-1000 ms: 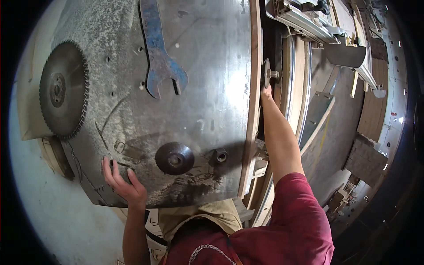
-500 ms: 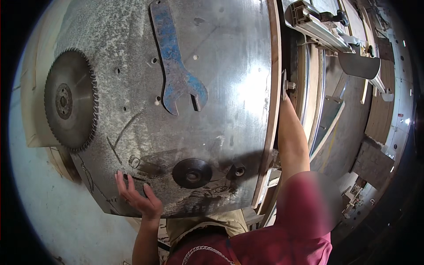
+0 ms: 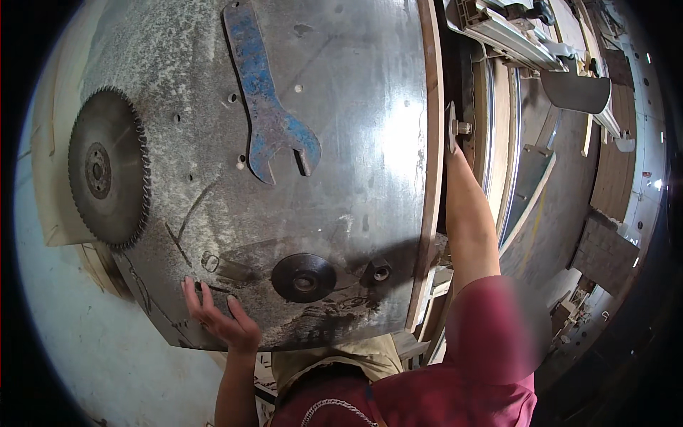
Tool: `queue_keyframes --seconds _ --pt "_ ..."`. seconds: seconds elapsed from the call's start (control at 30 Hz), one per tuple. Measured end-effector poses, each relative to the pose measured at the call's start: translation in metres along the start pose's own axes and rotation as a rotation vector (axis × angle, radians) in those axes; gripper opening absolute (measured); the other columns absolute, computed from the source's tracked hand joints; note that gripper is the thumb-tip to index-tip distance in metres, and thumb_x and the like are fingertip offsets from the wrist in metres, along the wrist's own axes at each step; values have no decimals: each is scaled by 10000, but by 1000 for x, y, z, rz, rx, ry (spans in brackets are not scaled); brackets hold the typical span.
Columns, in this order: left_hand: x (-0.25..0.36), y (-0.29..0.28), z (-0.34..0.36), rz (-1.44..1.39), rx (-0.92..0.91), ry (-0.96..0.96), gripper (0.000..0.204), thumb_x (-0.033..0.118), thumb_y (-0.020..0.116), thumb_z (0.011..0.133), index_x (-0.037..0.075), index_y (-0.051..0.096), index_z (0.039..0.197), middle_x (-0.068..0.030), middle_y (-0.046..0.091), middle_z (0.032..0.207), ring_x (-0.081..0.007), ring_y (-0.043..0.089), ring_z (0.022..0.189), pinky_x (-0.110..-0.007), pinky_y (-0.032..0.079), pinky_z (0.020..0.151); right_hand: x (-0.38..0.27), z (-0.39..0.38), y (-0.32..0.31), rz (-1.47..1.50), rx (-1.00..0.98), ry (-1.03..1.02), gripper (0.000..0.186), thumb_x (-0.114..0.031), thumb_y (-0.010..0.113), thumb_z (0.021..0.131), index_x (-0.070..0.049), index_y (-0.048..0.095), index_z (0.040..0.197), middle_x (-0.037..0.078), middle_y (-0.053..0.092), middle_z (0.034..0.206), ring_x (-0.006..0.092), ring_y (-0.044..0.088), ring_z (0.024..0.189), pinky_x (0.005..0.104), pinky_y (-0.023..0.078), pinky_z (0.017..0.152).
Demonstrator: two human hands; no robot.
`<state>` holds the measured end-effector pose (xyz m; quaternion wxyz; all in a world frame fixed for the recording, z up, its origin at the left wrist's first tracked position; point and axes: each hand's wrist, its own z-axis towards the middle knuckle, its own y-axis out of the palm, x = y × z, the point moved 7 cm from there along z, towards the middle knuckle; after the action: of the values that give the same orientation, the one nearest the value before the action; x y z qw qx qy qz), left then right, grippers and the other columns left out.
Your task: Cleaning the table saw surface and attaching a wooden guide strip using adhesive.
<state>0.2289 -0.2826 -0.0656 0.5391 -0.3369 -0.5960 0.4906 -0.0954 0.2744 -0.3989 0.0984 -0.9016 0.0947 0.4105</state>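
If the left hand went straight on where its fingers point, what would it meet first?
The left hand would likely meet the circular saw blade, toothed rim first, though depth is unclear.

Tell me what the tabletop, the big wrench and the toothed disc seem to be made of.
Tabletop: probably steel or cast iron, smooth, with bright glare and whitish scuffs.
Wrench: likely steel; its blue paint looks patchy over dull grey.
Toothed disc: metal, probably steel, judging by its grey sheen and crisp teeth.
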Motion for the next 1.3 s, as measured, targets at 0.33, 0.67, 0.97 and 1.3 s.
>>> queue_keyframes --seconds 0.33,0.67,0.97,1.3 --pt "16 6 7 -79 40 39 471 108 502 1081 -134 444 1481 -329 354 1631 -518 352 1521 -603 296 1245 167 175 -139 363 -63 43 413 -420 659 1036 -100 709 1292 97 720 1002 290 700 857 393 568 733" --pt "11 3 5 -23 15 45 463 126 493 1103 -160 444 1463 -332 358 1621 -512 355 1517 -604 304 1240 185 87 -145 -571 284 -557 343 -269 527 1056 -42 665 1273 136 747 1041 301 707 997 413 558 881" --pt "11 -1 -2 -20 35 40 469 132 496 1099 -159 449 1464 -322 340 1639 -488 361 1520 -579 312 1248 42 -85 -56 -964 230 -357 363 -230 482 1048 60 682 1135 267 720 1046 452 672 964 495 517 874" --pt "13 10 1 -1 80 29 475 143 523 1078 -124 492 1470 -284 384 1639 -444 384 1521 -557 309 1258 27 -63 -38 -1803 -178 -265 412 -298 596 1005 105 667 1053 351 718 1095 493 703 1020 531 541 924"
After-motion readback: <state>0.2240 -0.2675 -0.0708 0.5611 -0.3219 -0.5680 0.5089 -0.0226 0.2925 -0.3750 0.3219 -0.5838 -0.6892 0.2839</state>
